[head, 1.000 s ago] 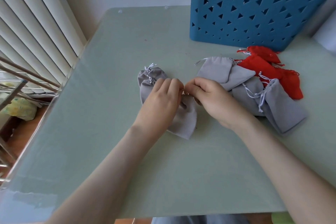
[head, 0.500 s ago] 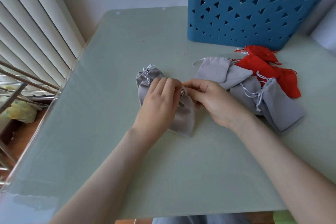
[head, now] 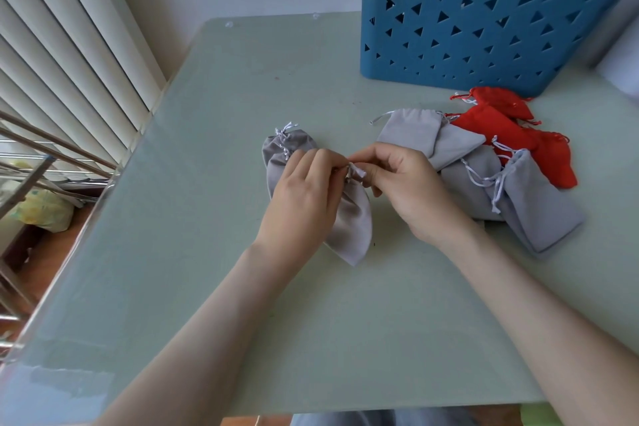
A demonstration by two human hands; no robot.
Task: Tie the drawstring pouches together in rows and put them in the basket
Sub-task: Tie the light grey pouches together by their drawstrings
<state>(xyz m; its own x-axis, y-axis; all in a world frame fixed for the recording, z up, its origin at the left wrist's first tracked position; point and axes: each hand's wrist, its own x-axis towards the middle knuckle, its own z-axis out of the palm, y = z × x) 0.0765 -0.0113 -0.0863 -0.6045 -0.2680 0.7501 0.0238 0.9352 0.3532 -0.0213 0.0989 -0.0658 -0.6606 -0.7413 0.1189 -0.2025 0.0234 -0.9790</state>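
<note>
One grey pouch (head: 352, 221) is lying mid-worktop (head: 242, 97) under our left hand (head: 304, 197), whose fingers are curling round its neck. Our right hand (head: 411, 190) is pinching the white cord (head: 356, 172) there between thumb and forefinger. We are working a knot, by our reckoning, joining this one to a second pouch (head: 294, 143) that is peeking out beyond the left knuckles. How the cords are crossing we cannot tell, because the fingers are hiding it.

Off to the right a loose pile (head: 539, 204) of grey pouches is waiting, with red pouches (head: 491, 124) just behind it. The blue basket (head: 484, 28) is standing at the far edge, well apart from our hands.

This cloth is looking soft, limp and light, so it is giving us nothing firm to pull against. We are judging the thin cord close to the gathered neck as the place to hold. It is wanting a tight pinch, since so fine a cord is likely slipping easily.
</note>
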